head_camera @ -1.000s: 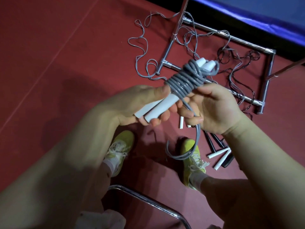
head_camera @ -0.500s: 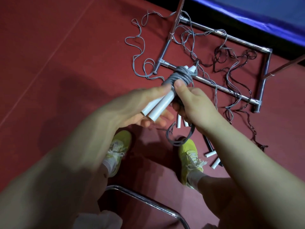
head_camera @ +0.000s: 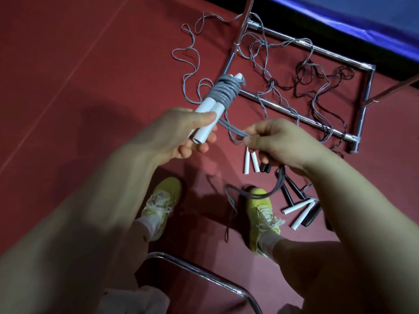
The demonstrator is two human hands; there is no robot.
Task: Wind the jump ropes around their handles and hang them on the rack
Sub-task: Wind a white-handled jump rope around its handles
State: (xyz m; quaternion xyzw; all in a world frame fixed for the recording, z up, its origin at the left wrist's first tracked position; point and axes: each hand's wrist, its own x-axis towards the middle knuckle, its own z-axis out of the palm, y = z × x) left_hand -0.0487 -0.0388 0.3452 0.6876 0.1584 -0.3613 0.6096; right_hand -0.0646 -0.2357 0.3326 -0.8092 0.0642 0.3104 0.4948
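My left hand [head_camera: 181, 134] grips a pair of white jump-rope handles [head_camera: 209, 109] that point up and away, with grey rope [head_camera: 224, 92] wound tightly round their far half. Two strands run from the coil to my right hand [head_camera: 281, 141], which pinches the loose grey rope a short way to the right. The rest of that rope hangs below my right hand in a loop [head_camera: 254, 193] over my right shoe. The chrome rack [head_camera: 294, 114] lies flat on the red floor beyond my hands.
Loose grey and dark ropes [head_camera: 306, 82] tangle over the rack's bars. More white handles [head_camera: 250, 160] and black handles [head_camera: 292, 191] lie on the floor by my right shoe. A chrome chair frame [head_camera: 204, 275] curves below my knees. A blue mat [head_camera: 351, 21] borders the far right.
My right hand has come off the coil and drawn the loose rope out to the right. The wound handles have swung left and tilted further away.
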